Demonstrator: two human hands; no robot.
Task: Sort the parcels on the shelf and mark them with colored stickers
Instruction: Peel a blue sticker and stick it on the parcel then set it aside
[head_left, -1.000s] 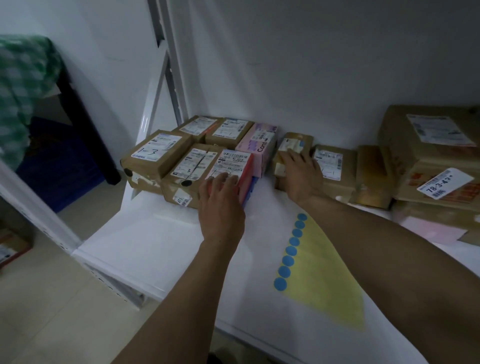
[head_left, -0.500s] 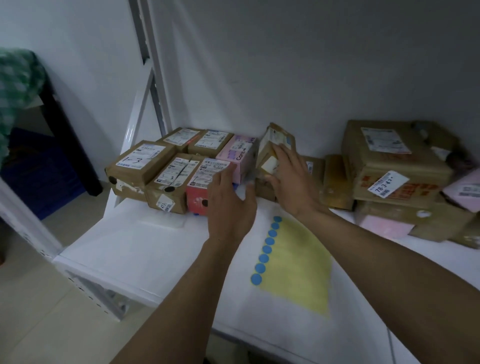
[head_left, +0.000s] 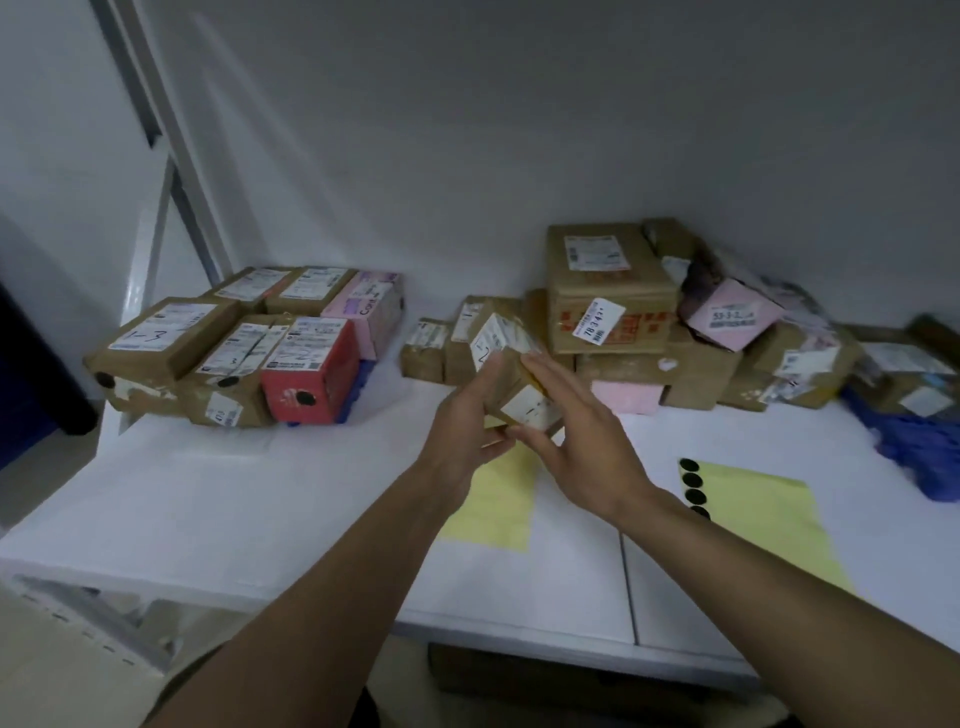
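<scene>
While the box (head_left: 500, 338) is held tilted above the shelf (head_left: 249, 499), between the left pile (head_left: 234, 353) and right pile (head_left: 613, 312), left hand (head_left: 460, 421) grips its underside with curled fingers; right hand (head_left: 582, 441) lies flat against its side, fingers straight.

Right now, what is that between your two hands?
A small brown parcel with white labels, gripped by the left hand, the right hand flat against it, in the head view.

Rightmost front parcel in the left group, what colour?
Red parcel, white label on top; head view.
</scene>
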